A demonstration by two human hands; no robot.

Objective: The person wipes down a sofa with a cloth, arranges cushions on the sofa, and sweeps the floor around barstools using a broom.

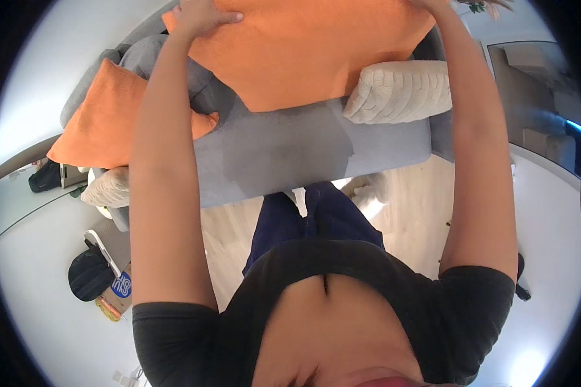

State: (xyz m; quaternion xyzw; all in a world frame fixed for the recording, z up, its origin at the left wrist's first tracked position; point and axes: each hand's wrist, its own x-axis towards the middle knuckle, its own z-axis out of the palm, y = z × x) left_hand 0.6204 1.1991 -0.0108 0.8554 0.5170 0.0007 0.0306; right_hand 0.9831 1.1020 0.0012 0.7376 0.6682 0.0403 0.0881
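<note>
I hold a large orange cushion (310, 55) up in front of me, over the grey sofa (387, 145). My left hand (203, 16) grips its upper left side, with the thumb lying across the front face. At the upper right edge of the cushion is my right hand (430, 3), mostly cut off by the top of the view; what shows of it is closed on the fabric. Behind my left forearm, a second orange cushion (103, 119) leans on the sofa. A cream ribbed cushion (400, 93) rests at the sofa's right end, close to my right arm.
Another cream cushion (106, 188) is at the sofa's left end. A pale fluffy thing (372, 191) lies on the wooden floor (410, 213) by my legs. On the left are a black round object (91, 274) and a cardboard box (122, 287). A dark glossy panel (529, 97) stands at right.
</note>
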